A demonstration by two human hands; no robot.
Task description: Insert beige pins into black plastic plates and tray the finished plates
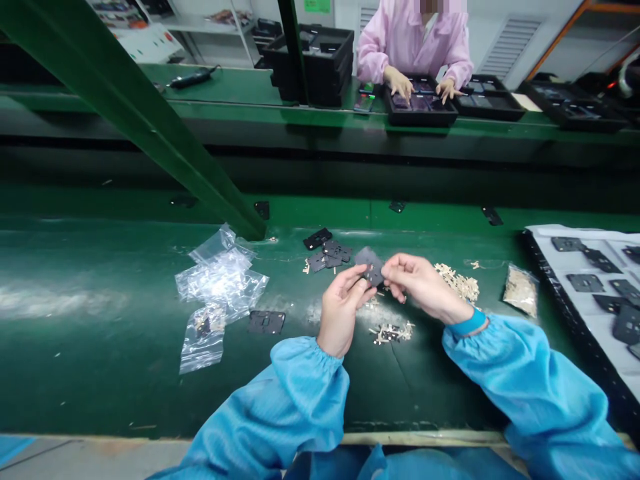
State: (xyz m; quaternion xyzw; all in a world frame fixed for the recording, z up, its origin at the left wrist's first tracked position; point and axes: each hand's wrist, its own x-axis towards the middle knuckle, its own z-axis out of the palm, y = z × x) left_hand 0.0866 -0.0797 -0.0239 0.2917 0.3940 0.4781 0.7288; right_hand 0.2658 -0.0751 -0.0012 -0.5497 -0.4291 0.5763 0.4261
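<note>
A thin black die-cut sheet (369, 265) is held up between my hands, tilted just above the bench, with a small beige piece (373, 273) showing on its lower part. My left grip (343, 310) is almost fully closed, its thumb and curled fingers pinching the sheet's left side. My right grip (423, 287) is closed as well, its fingertips (393, 265) pinching the sheet's right side, so both grips share the one sheet. Blue sleeves (525, 380) cover my arms, gathered at the wrists.

Loose beige tabs (393, 332) lie scattered on the green bench (75, 373) just below my hands, and more of them (457, 283) lie in a heap near my right grip. Farther right, a clear bag of beige tabs (521, 290) lies beside a black-edged tray (565, 320) lined with white and holding rows of black sheets.

To the left, a loose pile of black sheets (325, 253) lies just beyond my left grip. A single black sheet (267, 322) lies nearer, next to crumpled clear plastic bags (220, 283).

A green beam (135, 120) slants across the far left. On a far bench, a co-worker in a pink smock (415, 40) rests both hands (397, 81) on a black tray of dark parts (420, 119), with stacked black trays (310, 60) to the left.
</note>
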